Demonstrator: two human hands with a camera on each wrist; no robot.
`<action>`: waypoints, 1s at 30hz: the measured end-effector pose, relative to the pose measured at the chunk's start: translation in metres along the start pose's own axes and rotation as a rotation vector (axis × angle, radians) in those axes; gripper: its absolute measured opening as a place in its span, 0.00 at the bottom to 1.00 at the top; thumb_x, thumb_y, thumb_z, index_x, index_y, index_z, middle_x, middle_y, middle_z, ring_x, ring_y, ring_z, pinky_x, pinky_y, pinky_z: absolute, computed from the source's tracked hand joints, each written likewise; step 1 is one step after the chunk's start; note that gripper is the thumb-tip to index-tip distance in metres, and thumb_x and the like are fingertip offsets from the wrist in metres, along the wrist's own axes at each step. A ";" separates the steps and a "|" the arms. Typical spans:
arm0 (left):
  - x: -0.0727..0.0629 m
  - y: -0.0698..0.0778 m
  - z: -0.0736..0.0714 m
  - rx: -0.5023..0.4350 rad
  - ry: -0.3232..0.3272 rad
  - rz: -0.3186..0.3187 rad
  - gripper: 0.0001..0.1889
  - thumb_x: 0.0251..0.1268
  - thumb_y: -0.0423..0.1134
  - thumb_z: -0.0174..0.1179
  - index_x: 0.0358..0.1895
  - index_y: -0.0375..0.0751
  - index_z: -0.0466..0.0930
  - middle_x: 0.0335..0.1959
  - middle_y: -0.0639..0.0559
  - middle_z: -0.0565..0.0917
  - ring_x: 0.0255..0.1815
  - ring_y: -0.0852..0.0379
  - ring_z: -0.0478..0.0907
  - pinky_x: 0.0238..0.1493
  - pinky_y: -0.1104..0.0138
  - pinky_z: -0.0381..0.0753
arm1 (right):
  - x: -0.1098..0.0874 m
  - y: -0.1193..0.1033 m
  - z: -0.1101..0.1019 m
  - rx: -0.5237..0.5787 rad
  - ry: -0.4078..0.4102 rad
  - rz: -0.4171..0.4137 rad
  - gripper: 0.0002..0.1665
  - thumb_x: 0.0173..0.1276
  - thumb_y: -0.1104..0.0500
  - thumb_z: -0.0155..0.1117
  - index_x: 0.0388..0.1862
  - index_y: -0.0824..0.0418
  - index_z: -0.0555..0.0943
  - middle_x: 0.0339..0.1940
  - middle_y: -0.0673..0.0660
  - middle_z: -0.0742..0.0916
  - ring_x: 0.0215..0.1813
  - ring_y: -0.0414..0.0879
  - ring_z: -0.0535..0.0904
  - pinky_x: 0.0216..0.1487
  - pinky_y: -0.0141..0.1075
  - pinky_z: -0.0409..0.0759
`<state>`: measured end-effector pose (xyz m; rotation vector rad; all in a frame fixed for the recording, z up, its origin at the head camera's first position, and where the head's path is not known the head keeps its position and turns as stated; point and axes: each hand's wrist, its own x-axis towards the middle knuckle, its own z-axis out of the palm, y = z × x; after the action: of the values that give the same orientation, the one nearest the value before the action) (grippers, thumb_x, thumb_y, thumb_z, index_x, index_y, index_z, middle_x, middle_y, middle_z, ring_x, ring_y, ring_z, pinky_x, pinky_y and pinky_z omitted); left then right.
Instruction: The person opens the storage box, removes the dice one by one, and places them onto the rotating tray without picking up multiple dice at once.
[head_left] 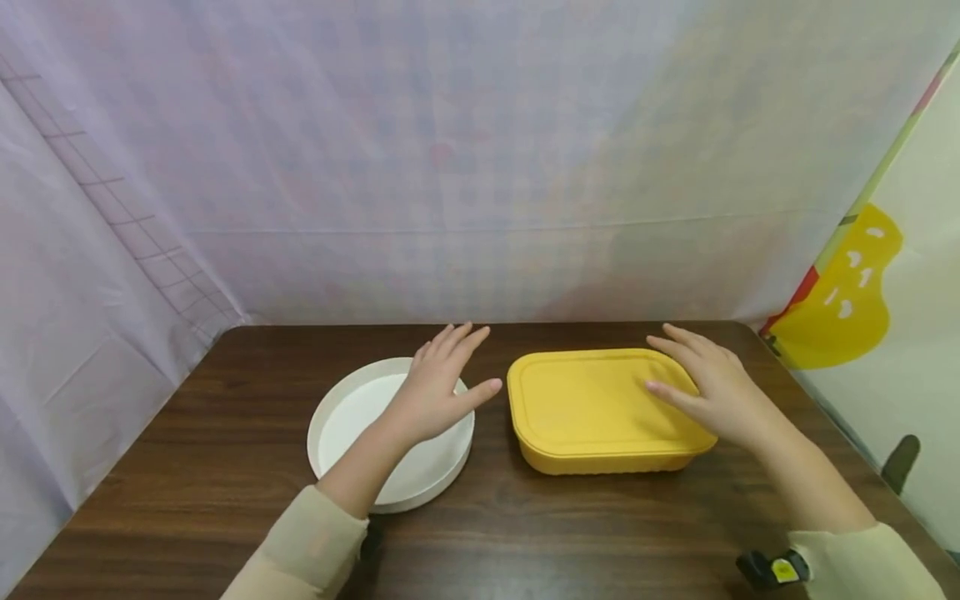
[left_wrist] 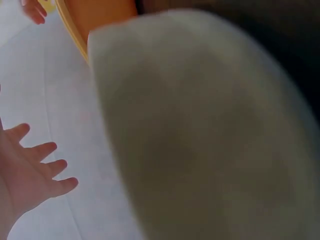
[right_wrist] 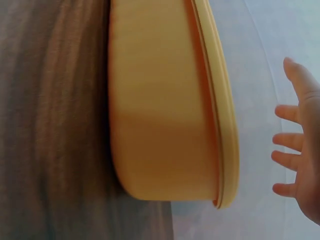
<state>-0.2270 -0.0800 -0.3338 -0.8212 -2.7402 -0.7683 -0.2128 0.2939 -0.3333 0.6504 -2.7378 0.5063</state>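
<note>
A yellow lidded box (head_left: 592,404) stands on the table right of centre, its lid on; its side wall (right_wrist: 160,110) fills much of the right wrist view. To its left lies a round white tray (head_left: 420,467) with a low rim, blurred and close in the left wrist view. My left hand (head_left: 435,387) hovers above the tray with fingers spread, holding nothing. Over the box's right end is my right hand (head_left: 712,387), its fingers extended and apart; it holds nothing. In the right wrist view that hand (right_wrist: 307,145) appears clear of the lid.
The dark wooden table (head_left: 202,467) carries both things. A pale curtain (head_left: 465,167) hangs along its back edge, and another curtain (head_left: 75,292) at the left. On the right is a white surface with a yellow printed shape (head_left: 847,292). A black wrist strap (head_left: 772,571) shows at the right sleeve.
</note>
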 end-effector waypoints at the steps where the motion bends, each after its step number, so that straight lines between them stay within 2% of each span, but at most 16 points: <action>1: -0.001 0.001 0.002 -0.004 0.000 0.002 0.38 0.67 0.65 0.48 0.76 0.54 0.52 0.76 0.49 0.52 0.76 0.46 0.42 0.69 0.42 0.43 | -0.003 0.001 0.001 0.002 0.011 -0.010 0.36 0.67 0.45 0.63 0.69 0.61 0.68 0.71 0.69 0.65 0.68 0.69 0.58 0.60 0.68 0.51; 7: -0.003 0.008 0.013 -0.021 -0.004 0.036 0.38 0.64 0.62 0.55 0.75 0.54 0.56 0.75 0.50 0.55 0.76 0.47 0.43 0.69 0.43 0.45 | -0.017 0.005 0.004 0.025 0.057 -0.062 0.35 0.63 0.48 0.68 0.66 0.62 0.71 0.68 0.68 0.69 0.66 0.69 0.62 0.58 0.68 0.55; 16: -0.005 0.014 0.023 -0.019 -0.057 0.096 0.41 0.60 0.68 0.53 0.74 0.53 0.57 0.74 0.49 0.57 0.76 0.49 0.45 0.68 0.43 0.47 | -0.030 0.008 0.011 0.055 0.094 -0.107 0.35 0.57 0.50 0.73 0.62 0.60 0.75 0.66 0.65 0.72 0.63 0.69 0.66 0.55 0.68 0.60; 23: -0.006 0.017 0.031 -0.015 -0.064 0.131 0.42 0.59 0.67 0.55 0.74 0.51 0.59 0.74 0.49 0.58 0.76 0.49 0.46 0.68 0.43 0.49 | -0.036 0.014 0.017 0.125 0.111 -0.122 0.37 0.52 0.54 0.77 0.61 0.60 0.76 0.65 0.65 0.73 0.62 0.69 0.67 0.55 0.67 0.62; 25: -0.006 0.018 0.032 -0.012 -0.070 0.134 0.42 0.59 0.67 0.56 0.73 0.51 0.60 0.74 0.49 0.59 0.75 0.48 0.47 0.68 0.44 0.50 | -0.037 0.016 0.020 0.134 0.120 -0.133 0.38 0.50 0.55 0.78 0.61 0.59 0.76 0.64 0.65 0.74 0.62 0.67 0.67 0.59 0.62 0.62; 28: -0.005 0.019 0.034 -0.011 -0.073 0.142 0.41 0.58 0.66 0.57 0.72 0.51 0.61 0.73 0.50 0.59 0.75 0.48 0.48 0.68 0.44 0.52 | -0.038 0.017 0.023 0.128 0.140 -0.165 0.39 0.47 0.57 0.80 0.60 0.60 0.77 0.64 0.64 0.76 0.62 0.65 0.69 0.66 0.41 0.59; 30: -0.005 0.021 0.036 -0.018 -0.076 0.150 0.41 0.58 0.66 0.58 0.72 0.51 0.62 0.73 0.50 0.60 0.75 0.49 0.49 0.67 0.44 0.53 | -0.038 0.018 0.024 0.120 0.143 -0.183 0.39 0.46 0.57 0.81 0.59 0.61 0.78 0.63 0.64 0.76 0.62 0.64 0.69 0.65 0.28 0.55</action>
<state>-0.2124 -0.0484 -0.3568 -1.0663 -2.7016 -0.7480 -0.1928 0.3136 -0.3731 0.8497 -2.4999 0.6508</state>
